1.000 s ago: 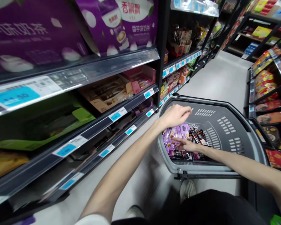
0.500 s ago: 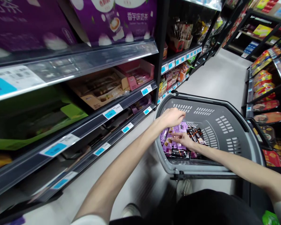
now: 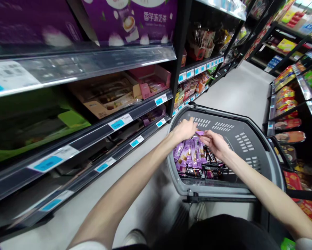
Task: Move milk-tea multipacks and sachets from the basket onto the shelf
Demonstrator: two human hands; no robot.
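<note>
Above the far left part of the grey shopping basket (image 3: 252, 126), my right hand (image 3: 216, 143) pinches a small purple stick packet (image 3: 199, 133). My left hand (image 3: 186, 128) is right beside it, fingers curled inward at the packet's other end; what they hold is hidden. Below both hands, several purple stick packets (image 3: 188, 152) lie in a loose pile in the basket. Dark stick packets (image 3: 192, 172) lie along the near side and partly under my right hand.
Shelves with price tags (image 3: 121, 122) run along the left, carrying purple milk tea boxes (image 3: 153, 22) and an open cardboard tray (image 3: 106, 100). Racks of packaged food (image 3: 286, 99) stand on the right. Pale aisle floor (image 3: 239, 85) stretches ahead; my shoes are below the basket.
My right hand has risen from the pile towards my left hand, with a purple stick packet now in its fingers. More of the purple pile shows. The view has shifted slightly.
</note>
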